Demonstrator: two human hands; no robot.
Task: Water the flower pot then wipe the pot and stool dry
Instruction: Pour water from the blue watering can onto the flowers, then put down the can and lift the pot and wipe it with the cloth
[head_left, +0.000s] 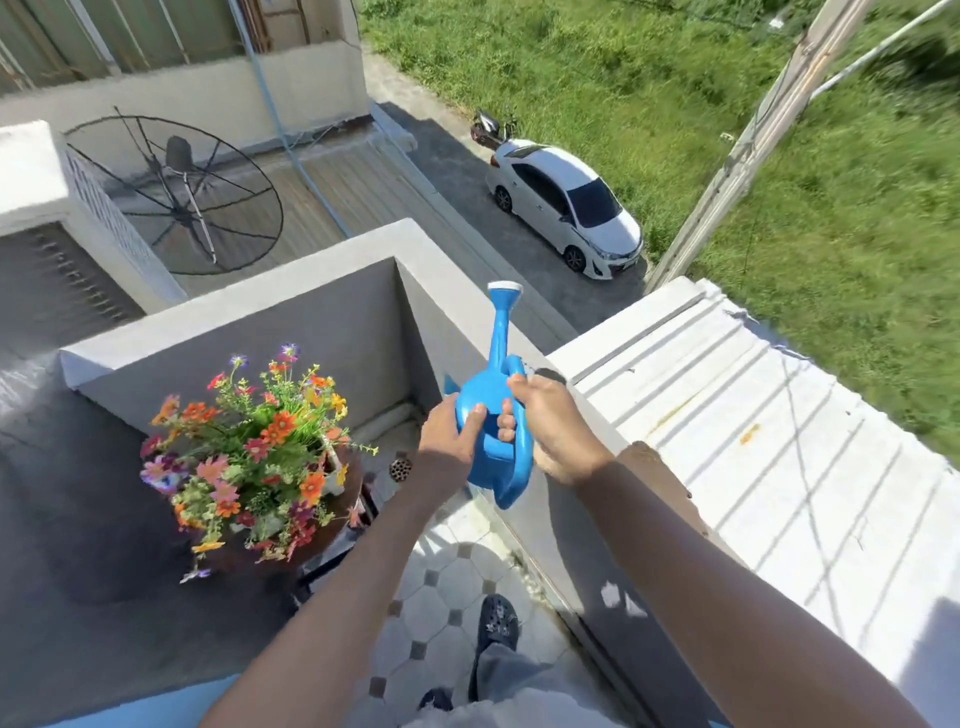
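Observation:
A blue watering can (491, 395) with a white rose tip is held up in front of me, its spout pointing away over the balcony wall. My right hand (550, 428) grips its handle, fingers curled round it. My left hand (449, 434) holds the can's body from the left, thumb laid across it. A white flower pot (332, 470) full of orange, pink and purple flowers stands on a dark round stool (343, 512) to the left, below the can. Most of the pot is hidden by the flowers.
A grey balcony wall (291, 270) wraps the corner behind the stool. A floor drain (400, 469) lies by the wall. My foot in a dark clog (497, 626) stands on the tiled floor. A white metal roof (753, 431) lies to the right.

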